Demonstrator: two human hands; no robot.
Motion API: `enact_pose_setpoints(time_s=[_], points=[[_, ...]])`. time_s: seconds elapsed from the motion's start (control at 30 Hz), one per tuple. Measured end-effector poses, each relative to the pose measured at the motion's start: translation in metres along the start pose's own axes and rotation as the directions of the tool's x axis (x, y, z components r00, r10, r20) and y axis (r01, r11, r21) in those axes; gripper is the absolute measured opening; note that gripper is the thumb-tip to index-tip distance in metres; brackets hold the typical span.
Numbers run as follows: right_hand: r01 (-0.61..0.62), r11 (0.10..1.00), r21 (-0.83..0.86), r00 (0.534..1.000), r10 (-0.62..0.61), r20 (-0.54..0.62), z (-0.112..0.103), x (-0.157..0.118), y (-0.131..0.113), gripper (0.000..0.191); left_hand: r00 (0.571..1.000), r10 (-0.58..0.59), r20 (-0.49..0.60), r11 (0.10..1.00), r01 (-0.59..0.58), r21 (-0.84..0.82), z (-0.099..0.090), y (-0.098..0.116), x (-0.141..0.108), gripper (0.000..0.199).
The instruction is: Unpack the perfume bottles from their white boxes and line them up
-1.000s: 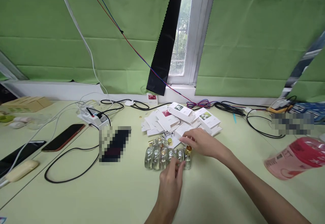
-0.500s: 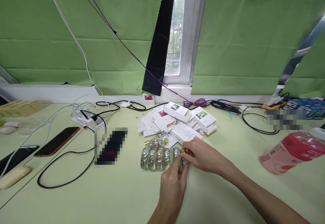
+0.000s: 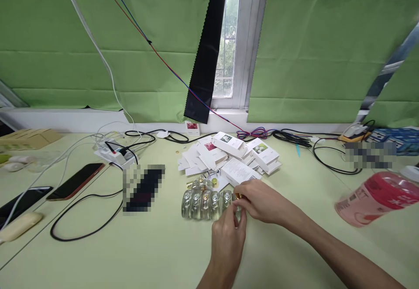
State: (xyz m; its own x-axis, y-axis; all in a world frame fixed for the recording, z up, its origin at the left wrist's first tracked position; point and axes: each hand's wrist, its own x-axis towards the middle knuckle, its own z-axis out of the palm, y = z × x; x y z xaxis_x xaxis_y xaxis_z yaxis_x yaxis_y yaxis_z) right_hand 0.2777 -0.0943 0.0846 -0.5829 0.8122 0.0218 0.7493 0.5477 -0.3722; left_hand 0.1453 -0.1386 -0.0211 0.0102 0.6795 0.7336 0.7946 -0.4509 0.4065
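Where the bottle row (image 3: 205,207) ends at right: end bottle (image 3: 238,213), gold top (image 3: 238,196) above.
Right hand (image 3: 258,199): fingertips narrow, apparently pinching that top.
Left hand (image 3: 228,234): fingers narrow at that bottle; cannot tell if gripping.
Gold top: seemingly being adjusted; next move calls for bottle steadiness.

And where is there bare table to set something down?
Foreground table between the black cable loop and left hand; also between right forearm and pink bottle. Crowded: around the glass bottles, with white boxes behind.
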Motion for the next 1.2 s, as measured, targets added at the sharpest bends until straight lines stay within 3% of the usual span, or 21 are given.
enact_pose_setpoints(time_s=[0.13, 0.27, 0.37, 0.43, 0.53, 0.67, 0.87, 1.2], points=[[0.057, 0.998, 0.024, 0.998, -0.056, -0.041, -0.019, -0.004, -0.002, 0.016, 1.0, 0.004, -0.011, 1.0, -0.004, 0.01, 0.0, 0.001, 0.001, 0.028], [0.056, 0.998, 0.017, 0.977, -0.051, -0.208, -0.031, 0.014, 0.002, 0.018, 1.0, 0.01, -0.02, 1.0, -0.01, 0.009, 0.0, 0.0, 0.001, 0.028], [0.037, 0.995, 0.09, 0.959, -0.01, -0.283, -0.02, 0.045, 0.012, 0.016, 1.0, 0.01, -0.015, 1.0, -0.01, 0.01, 0.0, 0.0, 0.002, 0.028], [-0.012, 0.991, 0.132, 0.964, 0.047, -0.263, -0.008, 0.066, 0.018, 0.022, 1.0, 0.012, -0.006, 1.0, -0.012, 0.001, -0.001, 0.0, 0.002, 0.026], [0.009, 0.987, 0.158, 0.972, 0.028, -0.231, 0.004, 0.08, 0.023, 0.03, 1.0, 0.006, 0.015, 1.0, -0.006, -0.007, -0.002, 0.0, 0.001, 0.026], [0.042, 0.987, 0.156, 0.96, 0.003, -0.28, -0.004, 0.059, 0.019, 0.021, 1.0, 0.001, 0.01, 1.0, -0.001, -0.019, -0.002, -0.001, -0.001, 0.023], [0.039, 0.996, 0.085, 0.999, -0.035, -0.038, -0.018, 0.009, 0.009, 0.02, 1.0, -0.021, -0.001, 0.996, 0.021, -0.082, -0.001, -0.001, -0.002, 0.018], [0.018, 0.97, -0.242, 0.999, -0.006, 0.05, -0.004, -0.002, -0.005, 0.013, 1.0, -0.01, -0.001, 0.998, 0.009, -0.062, 0.0, 0.0, 0.0, 0.02]])
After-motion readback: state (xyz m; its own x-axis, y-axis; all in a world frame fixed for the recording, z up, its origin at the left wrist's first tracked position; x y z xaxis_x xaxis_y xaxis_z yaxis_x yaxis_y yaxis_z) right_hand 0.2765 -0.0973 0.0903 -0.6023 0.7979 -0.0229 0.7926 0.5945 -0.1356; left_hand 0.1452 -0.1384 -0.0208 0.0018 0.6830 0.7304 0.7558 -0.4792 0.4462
